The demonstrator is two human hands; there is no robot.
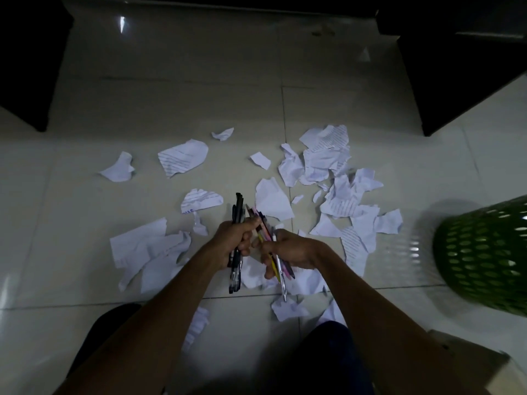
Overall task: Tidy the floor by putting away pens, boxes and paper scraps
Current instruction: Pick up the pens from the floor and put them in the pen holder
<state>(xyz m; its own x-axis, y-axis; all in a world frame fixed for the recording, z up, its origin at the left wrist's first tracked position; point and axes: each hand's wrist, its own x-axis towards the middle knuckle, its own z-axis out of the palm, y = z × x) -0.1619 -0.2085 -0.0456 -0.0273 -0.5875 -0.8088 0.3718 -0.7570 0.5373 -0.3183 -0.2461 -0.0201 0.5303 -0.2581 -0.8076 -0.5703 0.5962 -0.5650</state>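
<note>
Two fistfuls of pens are up off the floor: the left hand is curled tight round a bunch of black pens, while the right hand pinches a looser fan of coloured pens. The bunches sit just beside each other, tips pointing away. This looks like merging them into one bundle, so the smart play is to line the barrels up parallel, slide the coloured lot against the black ones, and close one fist round everything before the other lets go, because that loose fan could shed a pen. Torn paper scraps lie all round on the pale floor, thickest to the right. A green perforated basket sits at the right edge near them, and a cardboard box shows at lower right.
</note>
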